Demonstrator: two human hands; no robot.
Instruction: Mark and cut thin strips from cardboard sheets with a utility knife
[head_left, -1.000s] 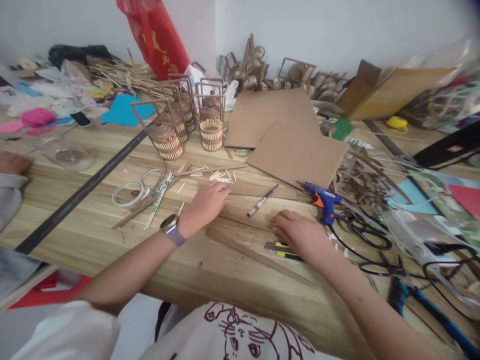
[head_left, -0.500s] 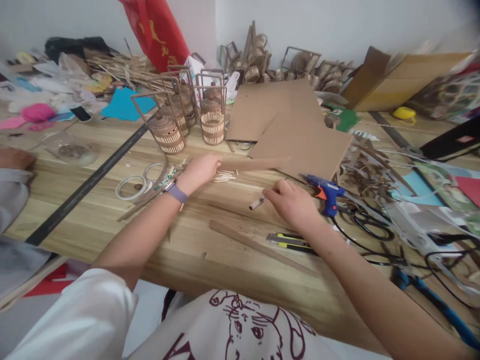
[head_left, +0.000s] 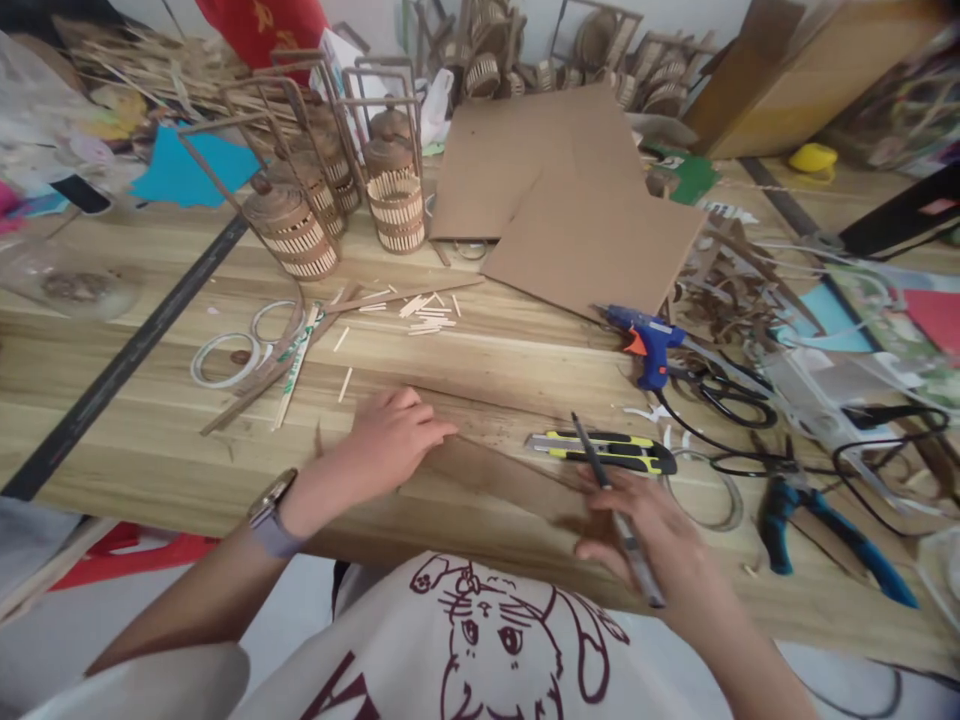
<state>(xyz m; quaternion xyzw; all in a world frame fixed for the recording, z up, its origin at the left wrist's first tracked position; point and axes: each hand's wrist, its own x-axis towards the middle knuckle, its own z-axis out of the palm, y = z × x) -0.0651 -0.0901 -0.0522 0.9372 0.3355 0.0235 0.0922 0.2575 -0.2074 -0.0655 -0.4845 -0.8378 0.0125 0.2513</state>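
Near the front of the table my left hand is closed on the left end of a thin brown strip. The strip is smeared by motion and slants down to the right. My right hand grips a dark pen, whose thin end points up and away from me. The strip's far end meets the fingers of this hand; whether they also hold it I cannot tell. Just beyond the right hand lies a yellow and black utility knife. Several short pale sticks are scattered farther back.
Lidded woven baskets with tall handles stand at the back left. Cardboard sheets lie behind. On the right are a blue glue gun, black scissors and blue-handled pliers. Tape rolls rest at left.
My left hand has come back from beside the short sticks to the front strip. My right hand has moved nearer to me, and the pen in it has turned. The view has tilted down.
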